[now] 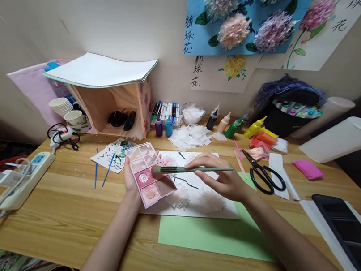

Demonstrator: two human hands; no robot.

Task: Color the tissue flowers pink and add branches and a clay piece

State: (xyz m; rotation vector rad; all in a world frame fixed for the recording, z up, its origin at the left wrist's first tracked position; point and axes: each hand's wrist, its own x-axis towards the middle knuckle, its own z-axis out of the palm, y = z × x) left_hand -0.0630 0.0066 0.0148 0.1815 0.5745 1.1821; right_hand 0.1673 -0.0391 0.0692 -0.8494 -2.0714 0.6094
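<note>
My left hand [129, 179] holds a pink powder palette [149, 174] with several pans, tilted above the table. My right hand [219, 178] grips a green-handled brush [188, 168], and its bristle tip rests on the palette's middle right pan. Beneath both hands lies a white sheet [192, 192] with black painted branches and pale tissue blossoms, on top of a light green sheet [212, 235].
Black scissors [263, 172] lie right of the white sheet, beside paint bottles [233, 127], markers [165, 110] and tissue scraps [190, 136]. A power strip [24, 179] sits at left, a wooden box [111, 105] at back, a black tray [350, 228] at front right.
</note>
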